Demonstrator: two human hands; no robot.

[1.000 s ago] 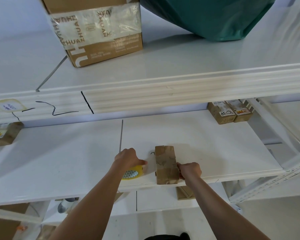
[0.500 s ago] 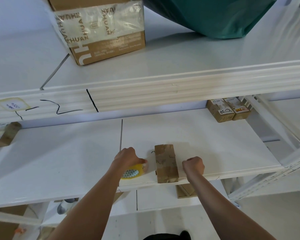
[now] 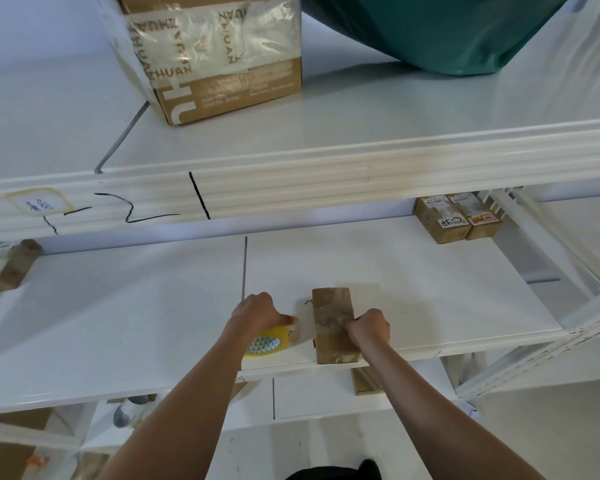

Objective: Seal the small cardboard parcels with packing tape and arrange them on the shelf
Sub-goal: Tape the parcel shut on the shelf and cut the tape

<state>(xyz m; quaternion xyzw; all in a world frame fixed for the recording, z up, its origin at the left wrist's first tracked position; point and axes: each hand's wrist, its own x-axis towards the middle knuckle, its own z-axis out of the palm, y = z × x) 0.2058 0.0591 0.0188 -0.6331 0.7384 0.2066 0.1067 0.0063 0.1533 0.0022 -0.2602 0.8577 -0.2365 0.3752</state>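
The right hand (image 3: 366, 329) has come back onto the small brown cardboard parcel (image 3: 333, 325) at the white shelf's (image 3: 430, 289) front edge, fingers curled, pressing its top; the left hand (image 3: 257, 311), beside the parcel, grips the yellow-cored packing tape roll (image 3: 269, 342). Light, stiff, probably slick where taped — best held by its long sides.

Four small parcels (image 3: 333, 323), one tape roll (image 3: 271, 341), one big carton (image 3: 222, 64), two hands (image 3: 257, 313).

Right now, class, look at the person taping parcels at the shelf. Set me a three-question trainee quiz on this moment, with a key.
1. True or false: the left hand grips the tape roll.
2. Which hand touches the small parcel? A left, B right, C both.
3. How many labelled parcels sit at the shelf's far right corner?

Key: 1 true; 2 B; 3 two, side by side.
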